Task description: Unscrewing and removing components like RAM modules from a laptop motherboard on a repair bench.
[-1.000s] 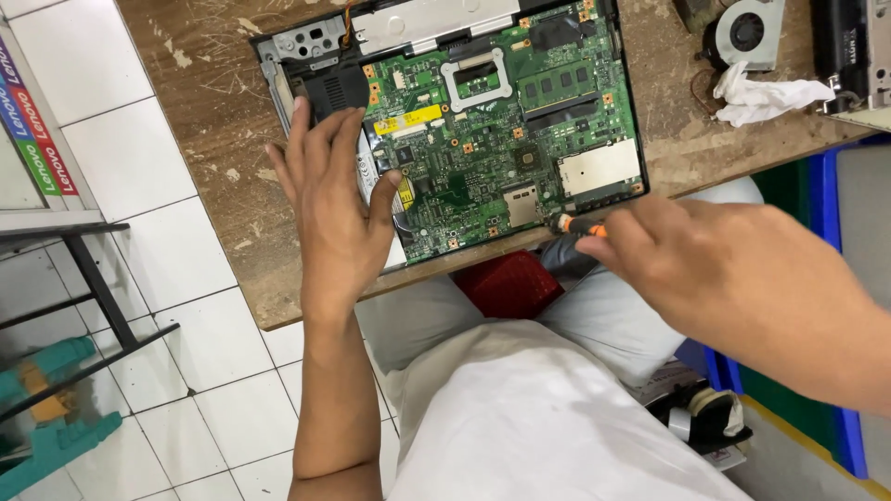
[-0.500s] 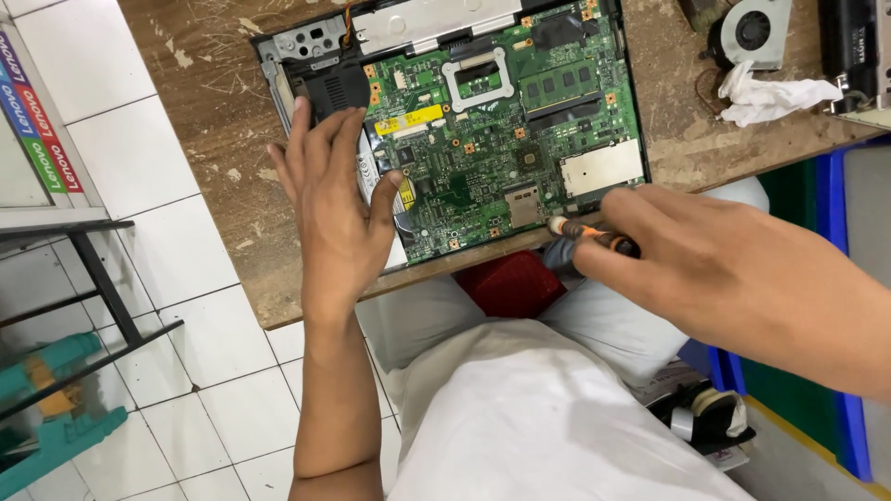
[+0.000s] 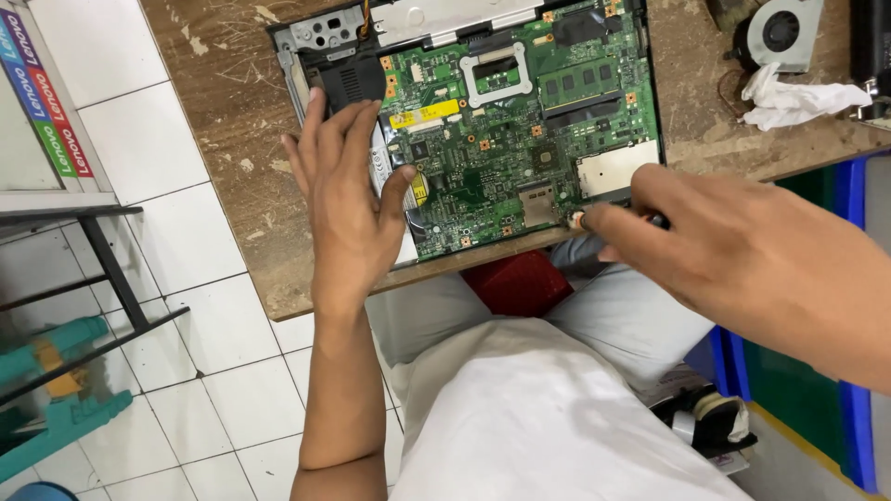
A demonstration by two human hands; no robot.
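- While the person sits with pale grey trousers (image 3: 640, 320) and a white shirt (image 3: 520, 417) closest to the camera, a red cushioned seat edge (image 3: 517, 281) shows between the knees, just under the table's near edge.
- Lower left, a white tiled floor (image 3: 186, 241) runs beneath a black metal frame (image 3: 102, 269) and a teal plastic object (image 3: 56, 408).
- The left hand (image 3: 348, 209) lies flat and open, fingers spread, palm down on the left part of the opened laptop base, its thumb reaching onto the green board.
- The right hand (image 3: 733, 255) is closed around a screwdriver with a dark handle (image 3: 654, 220), mostly hidden by the fingers; its orange-and-pale collar (image 3: 577, 220) shows just past the fingertips, at the board's near edge.
- The green laptop motherboard (image 3: 492, 167) sits in its dark chassis on a worn brown wooden table (image 3: 232, 139), near the table's front edge and between the two hands.
- On the board lie a yellow label strip (image 3: 424, 114), a silver square socket frame (image 3: 497, 72), a green memory module (image 3: 580, 85) and a silvery shielded rectangle (image 3: 613, 172).
- Farther back, a black vented block (image 3: 351, 82) and a grey metal bracket (image 3: 325, 30) occupy the chassis's far left corner.
- To the right on the table rest a crumpled white tissue (image 3: 789, 97) and, beyond it, a round grey cooling fan (image 3: 782, 30).
- A blue plastic crate (image 3: 849, 186) stands beside the table at the right.
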